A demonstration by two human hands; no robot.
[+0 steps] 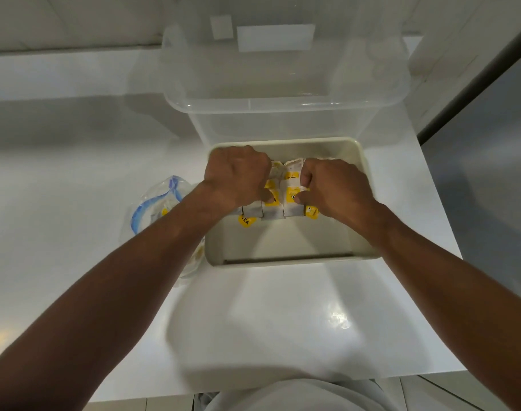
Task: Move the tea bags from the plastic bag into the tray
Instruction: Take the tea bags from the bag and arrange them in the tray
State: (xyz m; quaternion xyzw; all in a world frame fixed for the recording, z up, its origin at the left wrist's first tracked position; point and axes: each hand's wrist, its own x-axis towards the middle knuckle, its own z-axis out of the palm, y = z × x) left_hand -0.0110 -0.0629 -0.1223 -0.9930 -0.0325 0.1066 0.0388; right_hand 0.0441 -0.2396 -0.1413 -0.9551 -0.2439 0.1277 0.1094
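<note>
Both hands are inside the cream tray. They close from the two sides on one row of tea bags. The left hand curls around the left end of the row, and the right hand pinches the right end with thumb and fingers. The row stands on its edge in the far half of the tray, and the near half shows bare floor.

To do this step well, the person should press the row together evenly and lower it flat. The hands should let go only when the bags lean on each other or on the far wall, otherwise the row may fall apart like a fan.

The bags are thin paper sachets, white with small yellow tags, light and easy to crush. The tray is a smooth, rigid rectangle with round corners. It stands near the right edge of the glossy white table. The plastic bag lies just beside the tray's left side. It is crumpled and clear, with a blue stripe, and something yellow shows through it. A clear plastic box stands behind the tray.
</note>
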